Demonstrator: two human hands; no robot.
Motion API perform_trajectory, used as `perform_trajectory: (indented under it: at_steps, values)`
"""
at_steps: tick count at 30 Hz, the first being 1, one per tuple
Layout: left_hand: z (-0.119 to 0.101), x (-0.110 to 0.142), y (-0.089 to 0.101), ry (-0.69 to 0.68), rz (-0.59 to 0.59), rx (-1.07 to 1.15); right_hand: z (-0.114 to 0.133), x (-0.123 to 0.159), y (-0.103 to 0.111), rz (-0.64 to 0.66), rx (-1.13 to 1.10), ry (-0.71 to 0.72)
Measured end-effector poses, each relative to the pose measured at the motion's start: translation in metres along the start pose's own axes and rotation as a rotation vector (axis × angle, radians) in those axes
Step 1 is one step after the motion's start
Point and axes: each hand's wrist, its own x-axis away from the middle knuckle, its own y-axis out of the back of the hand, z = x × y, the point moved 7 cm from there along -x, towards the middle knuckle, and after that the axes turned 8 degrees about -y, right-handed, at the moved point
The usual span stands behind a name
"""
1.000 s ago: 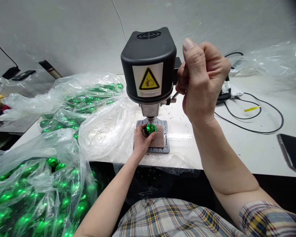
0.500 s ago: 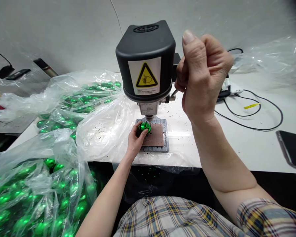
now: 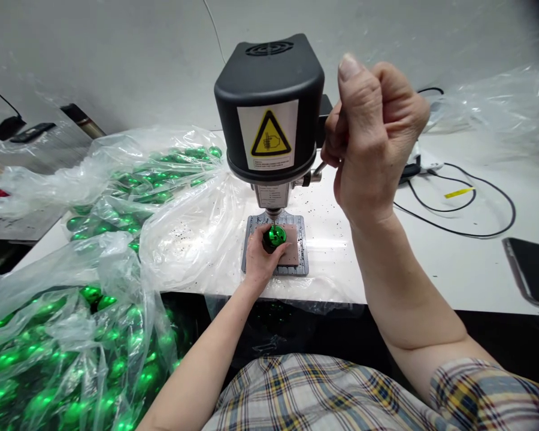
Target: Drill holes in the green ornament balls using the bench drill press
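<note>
Between the thumb and fingers of my left hand [image 3: 261, 256] is a shiny green ball [image 3: 277, 236], gripped from its left side. The ball sits under the bit of a black bench drill press [image 3: 269, 102], over a brown board [image 3: 291, 251] on the grey metal base [image 3: 302, 263]. I cannot tell whether the bit touches the ball. My right hand [image 3: 372, 137], raised beside the motor housing, is closed around the drill press's feed handle [image 3: 326, 164], most of which the fingers hide.
Clear plastic bags of green balls lie at the lower left [image 3: 49, 353] and on the table behind [image 3: 161, 173]. A phone [image 3: 532, 269] rests at the table's right edge. Black cable [image 3: 498, 185] loops near a power strip [image 3: 431, 161]. Dark shavings dot the white tabletop [image 3: 332, 263].
My left hand has moved a little to the right, bringing the green ball from beside the bit to beneath it. My right hand keeps its grip on the handle.
</note>
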Motion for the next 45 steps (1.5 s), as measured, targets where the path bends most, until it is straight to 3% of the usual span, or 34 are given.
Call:
perform_trajectory:
  at_steps: [7,13,18,24,31,38,41,43,45]
  values:
    - [0.001,0.006,0.001,-0.041,0.046,0.139,0.01,0.006,-0.002,0.027,-0.177,0.115]
    - [0.013,0.007,0.0,0.025,-0.025,0.155,0.009,0.022,0.002,-0.061,-0.143,0.167]
    - [0.009,0.006,0.001,0.051,-0.035,0.133,0.012,0.047,0.01,-0.117,-0.186,0.307]
    - [0.003,0.005,0.004,0.033,-0.043,0.12,0.008,0.066,0.016,-0.034,-0.116,0.318]
    - [0.0,0.004,0.004,0.042,-0.032,0.119,0.001,0.082,0.018,0.086,-0.221,0.632]
    - [0.003,0.006,0.004,0.023,-0.034,0.122,-0.004,0.09,0.019,0.159,-0.227,0.785]
    - [0.006,0.006,0.003,0.024,-0.037,0.123,0.0,0.09,0.016,0.15,-0.237,0.759]
    - [0.005,0.003,0.001,0.036,-0.035,0.116,0.004,0.077,0.017,0.028,-0.27,0.636]
    - [0.001,0.002,0.002,0.046,-0.046,0.092,0.006,0.054,0.016,-0.108,-0.258,0.414]
